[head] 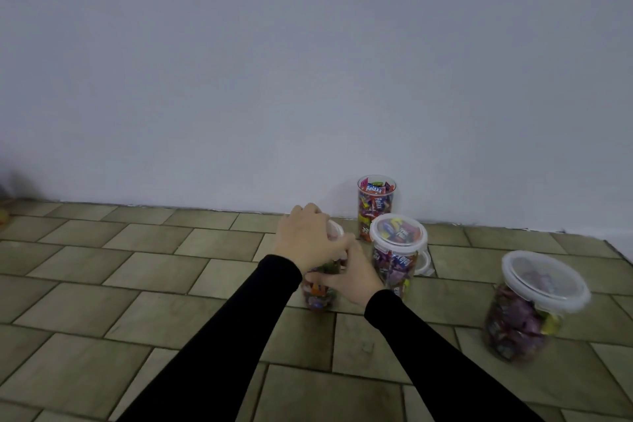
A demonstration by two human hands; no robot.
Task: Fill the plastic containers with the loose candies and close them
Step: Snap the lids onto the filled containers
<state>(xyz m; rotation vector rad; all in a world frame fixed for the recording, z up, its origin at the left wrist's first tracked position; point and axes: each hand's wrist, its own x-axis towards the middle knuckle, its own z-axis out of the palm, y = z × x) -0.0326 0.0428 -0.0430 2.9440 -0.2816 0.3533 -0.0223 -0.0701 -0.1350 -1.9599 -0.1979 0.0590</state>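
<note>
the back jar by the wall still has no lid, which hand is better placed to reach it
Right, probably. The right hand lies nearer the open jar; the left hand sits farther left atop the near jar.

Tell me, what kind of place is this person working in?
Probably a plain room indoors, with the work done on the floor. The tiled floor meets a bare white wall, and clear candy containers stand right on the tiles. No furniture shows.

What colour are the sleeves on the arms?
Black, both sleeves, seen in the head view.
</note>
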